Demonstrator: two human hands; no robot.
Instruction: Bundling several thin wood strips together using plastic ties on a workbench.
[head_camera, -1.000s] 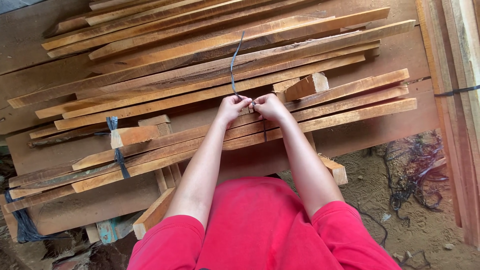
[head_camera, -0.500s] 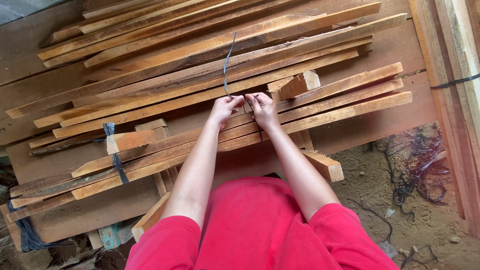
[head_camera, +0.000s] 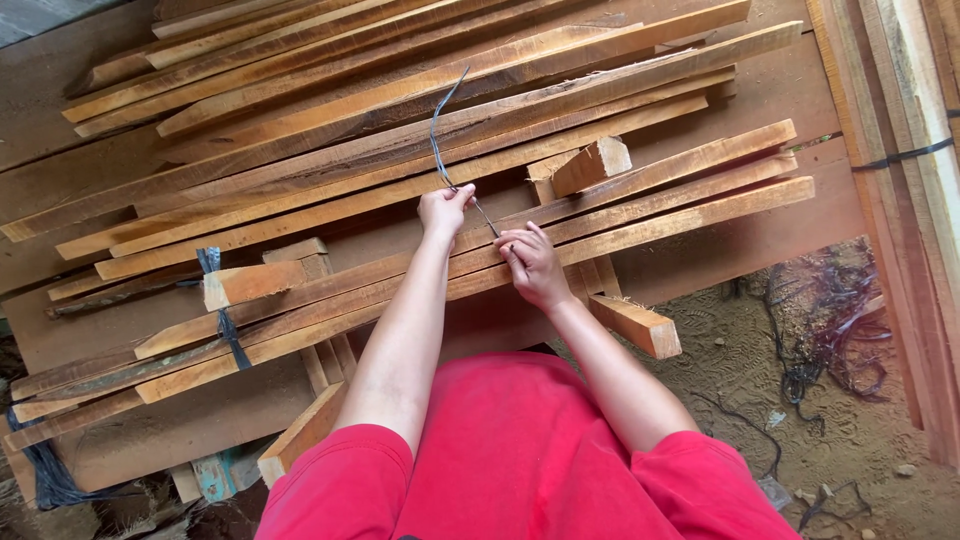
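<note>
The strap (head_camera: 440, 135) runs up and away from the left hand (head_camera: 443, 210), which pinches it; the right hand (head_camera: 530, 265), nearer the body, pinches its lower end over the slats (head_camera: 620, 215).

This looks like an outdoor timber yard or rough carpentry workshop: sawn wooden planks (head_camera: 400, 110) lie stacked on boards, a bundle tied with dark strap (head_camera: 225, 320), sandy ground (head_camera: 800, 420) beneath.

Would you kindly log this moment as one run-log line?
left hand: shut on strap | right hand: shut on strap, on slats | strap taut between hands
</note>
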